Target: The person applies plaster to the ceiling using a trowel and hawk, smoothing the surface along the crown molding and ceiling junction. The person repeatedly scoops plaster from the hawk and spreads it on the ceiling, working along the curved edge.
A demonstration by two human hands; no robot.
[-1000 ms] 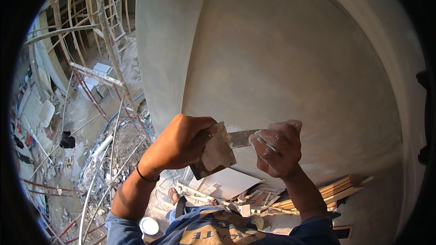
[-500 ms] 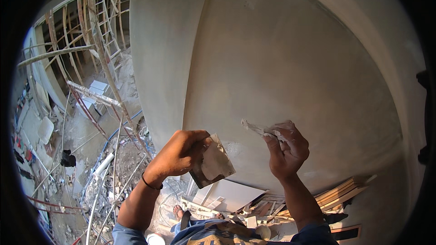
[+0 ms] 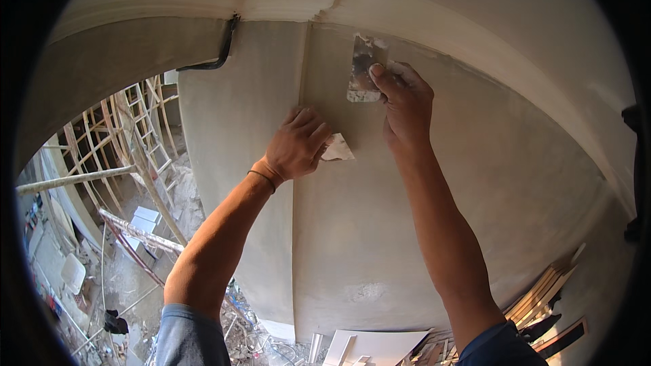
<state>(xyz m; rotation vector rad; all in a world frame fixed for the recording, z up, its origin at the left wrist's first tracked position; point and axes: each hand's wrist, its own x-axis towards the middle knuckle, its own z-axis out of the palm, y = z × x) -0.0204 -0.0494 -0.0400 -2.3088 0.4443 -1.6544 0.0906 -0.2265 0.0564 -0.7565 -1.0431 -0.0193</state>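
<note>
My right hand [image 3: 409, 98] is raised high against the grey plastered wall [image 3: 420, 196]. Its thumb and fingers pinch a flat metal putty blade [image 3: 361, 61] with plaster smeared over its face and lower edge. Lower and to the left, my left hand [image 3: 297, 142] is closed round a second putty blade [image 3: 338, 148]; only a pale, plaster-coated corner of it shows past the fingers. That hand is over the vertical edge [image 3: 298, 230] where the wall steps. Whether its blade touches the wall, I cannot tell.
A pale cornice [image 3: 434, 47] curves along the wall's top, with a black cable [image 3: 224, 51] hanging at its left. Scaffold poles [image 3: 74, 179] and rubble lie at left. Below are white boards [image 3: 373, 348] and stacked wood strips [image 3: 542, 295] at the lower right.
Both hands have risen up the wall with their blades, and the view has tilted upward. The right blade now shows its flat face; the left one is mostly covered by my fingers.
</note>
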